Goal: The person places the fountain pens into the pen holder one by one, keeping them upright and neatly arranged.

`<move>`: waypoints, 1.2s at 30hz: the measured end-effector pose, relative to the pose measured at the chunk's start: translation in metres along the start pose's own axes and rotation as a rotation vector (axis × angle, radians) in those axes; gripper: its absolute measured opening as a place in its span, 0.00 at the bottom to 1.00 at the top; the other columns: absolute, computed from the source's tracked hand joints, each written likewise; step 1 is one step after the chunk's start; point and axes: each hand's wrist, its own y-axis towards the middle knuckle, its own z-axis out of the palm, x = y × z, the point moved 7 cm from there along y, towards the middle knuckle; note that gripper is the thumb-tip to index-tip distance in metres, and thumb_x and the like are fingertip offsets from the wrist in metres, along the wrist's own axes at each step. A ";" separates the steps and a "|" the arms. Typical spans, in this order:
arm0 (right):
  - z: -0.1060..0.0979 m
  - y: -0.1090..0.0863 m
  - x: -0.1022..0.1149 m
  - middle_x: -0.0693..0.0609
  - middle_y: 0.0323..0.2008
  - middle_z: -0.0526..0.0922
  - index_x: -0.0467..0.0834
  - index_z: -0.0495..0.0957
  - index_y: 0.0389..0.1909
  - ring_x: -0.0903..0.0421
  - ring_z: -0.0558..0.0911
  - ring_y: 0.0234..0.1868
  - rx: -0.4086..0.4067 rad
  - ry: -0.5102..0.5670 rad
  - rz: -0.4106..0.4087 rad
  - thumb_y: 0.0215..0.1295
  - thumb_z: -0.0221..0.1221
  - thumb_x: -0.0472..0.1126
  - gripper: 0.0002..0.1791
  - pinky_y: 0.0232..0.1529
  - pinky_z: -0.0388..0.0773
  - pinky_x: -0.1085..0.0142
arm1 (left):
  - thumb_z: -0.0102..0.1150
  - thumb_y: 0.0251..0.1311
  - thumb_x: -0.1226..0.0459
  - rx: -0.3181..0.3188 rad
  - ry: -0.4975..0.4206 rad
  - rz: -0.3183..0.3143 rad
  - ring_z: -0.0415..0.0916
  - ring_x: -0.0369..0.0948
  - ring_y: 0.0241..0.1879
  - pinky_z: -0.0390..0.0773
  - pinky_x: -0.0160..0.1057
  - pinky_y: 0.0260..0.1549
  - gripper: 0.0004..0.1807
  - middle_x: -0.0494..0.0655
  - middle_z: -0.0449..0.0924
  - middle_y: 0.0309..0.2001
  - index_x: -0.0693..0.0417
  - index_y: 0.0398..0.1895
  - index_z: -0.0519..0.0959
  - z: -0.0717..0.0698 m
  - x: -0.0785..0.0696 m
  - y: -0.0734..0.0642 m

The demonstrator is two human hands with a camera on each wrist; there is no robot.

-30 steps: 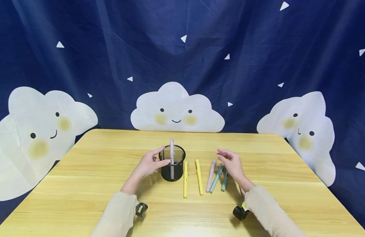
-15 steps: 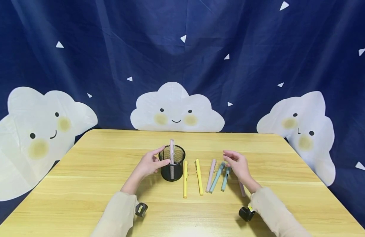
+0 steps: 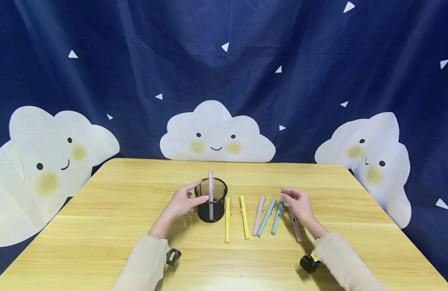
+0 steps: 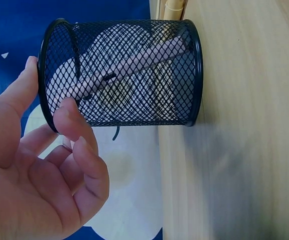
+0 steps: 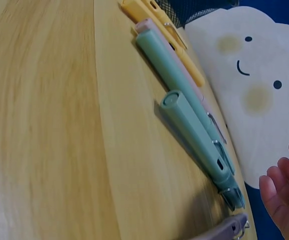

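Note:
My left hand [image 3: 182,201] steadies a black mesh pen holder [image 3: 211,212], thumb and fingers at its rim and side. A pale pink pen [image 4: 139,60] leans inside the holder, seen through the mesh in the left wrist view. Over the right-hand pens hovers my right hand [image 3: 298,205], fingers loosely bent with nothing between them. Its fingertips are close to the cap end of a teal pen [image 5: 194,132] and partly cover a mauve pen [image 3: 296,230]. Left of these lie another teal pen [image 3: 266,218] and a light purple pen [image 3: 258,216].
Two yellow pens, one nearer the holder [image 3: 228,220] and one to its right [image 3: 244,218], lie on the wooden table [image 3: 136,171]. A dark blue curtain [image 3: 224,60] with white clouds hangs behind. Each wrist carries a small black camera [image 3: 173,257].
My right hand has moved rightward along the pens, from the teal pens toward the mauve pen, which now shows more. The left hand and holder stay where they were.

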 end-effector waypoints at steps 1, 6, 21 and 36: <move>-0.001 0.000 0.000 0.31 0.40 0.76 0.23 0.73 0.42 0.65 0.76 0.28 -0.002 -0.008 -0.005 0.58 0.55 0.28 0.13 0.28 0.78 0.66 | 0.65 0.50 0.61 -0.001 0.000 -0.001 0.58 0.37 0.09 0.60 0.30 0.11 0.38 0.41 0.58 0.11 0.52 0.65 0.60 0.000 0.000 0.000; -0.007 -0.001 -0.003 0.32 0.39 0.77 0.23 0.74 0.41 0.61 0.77 0.27 -0.006 -0.033 -0.020 0.58 0.56 0.28 0.13 0.26 0.77 0.69 | 0.65 0.49 0.61 -0.003 -0.001 -0.007 0.59 0.38 0.10 0.60 0.30 0.11 0.38 0.41 0.58 0.11 0.52 0.65 0.60 0.000 0.000 0.000; -0.020 0.001 -0.009 0.30 0.39 0.76 0.21 0.73 0.40 0.69 0.75 0.27 -0.002 -0.060 -0.022 0.58 0.54 0.26 0.12 0.27 0.78 0.65 | 0.65 0.49 0.61 -0.004 0.000 -0.004 0.60 0.39 0.09 0.61 0.30 0.11 0.39 0.42 0.58 0.10 0.52 0.65 0.60 -0.001 0.001 0.000; -0.029 0.005 -0.014 0.33 0.36 0.78 0.23 0.73 0.41 0.62 0.76 0.26 0.025 -0.158 -0.021 0.56 0.55 0.27 0.13 0.25 0.77 0.66 | 0.64 0.50 0.60 -0.005 0.009 0.001 0.62 0.39 0.09 0.60 0.30 0.11 0.38 0.42 0.59 0.10 0.51 0.65 0.60 -0.001 0.000 0.001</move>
